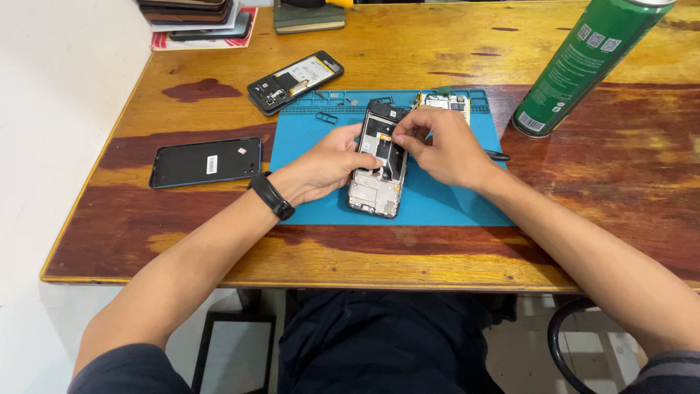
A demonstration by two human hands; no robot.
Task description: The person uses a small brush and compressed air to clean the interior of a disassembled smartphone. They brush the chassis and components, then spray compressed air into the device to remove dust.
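Both my hands on the opened phone (pixel 379 164)

My left hand (pixel 328 164) grips its side; right hand (pixel 445 149) fingertips pinch inside. Green labelled spray can (pixel 583 62) stands beyond my right hand.

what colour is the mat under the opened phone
Blue mat, clearest in the head view.

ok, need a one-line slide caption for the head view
Left hand steadies an opened phone frame on a blue repair mat while the right hand pinches a part inside it.
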